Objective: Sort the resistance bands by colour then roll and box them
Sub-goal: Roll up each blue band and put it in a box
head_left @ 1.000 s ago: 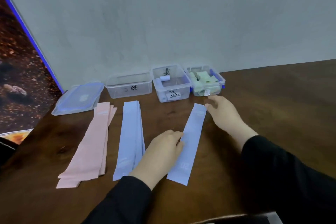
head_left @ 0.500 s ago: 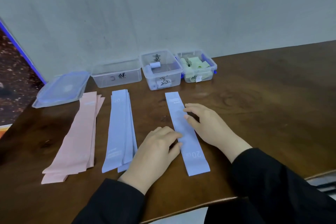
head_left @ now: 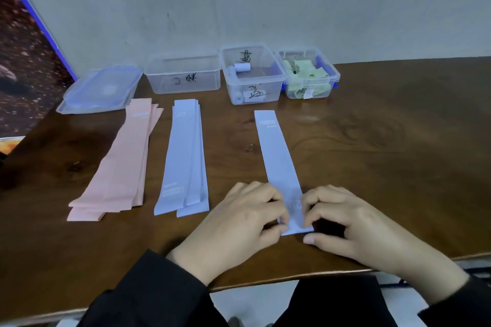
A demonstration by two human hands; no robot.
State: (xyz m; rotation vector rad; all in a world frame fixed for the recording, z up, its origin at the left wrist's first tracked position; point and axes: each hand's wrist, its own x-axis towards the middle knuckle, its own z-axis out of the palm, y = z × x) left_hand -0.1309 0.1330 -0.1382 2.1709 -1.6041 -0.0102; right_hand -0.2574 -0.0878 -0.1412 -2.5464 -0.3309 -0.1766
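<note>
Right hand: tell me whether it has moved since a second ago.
Yes. The right hand has come back from beside the green box to the near end of the single blue band, close to the table edge.

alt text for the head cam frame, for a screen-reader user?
Both hands, left hand and right hand, pinch the near end of a single blue band lying flat on a wooden table. To its left lie a blue stack and a pink stack; three clear boxes and a lid stand behind.
</note>
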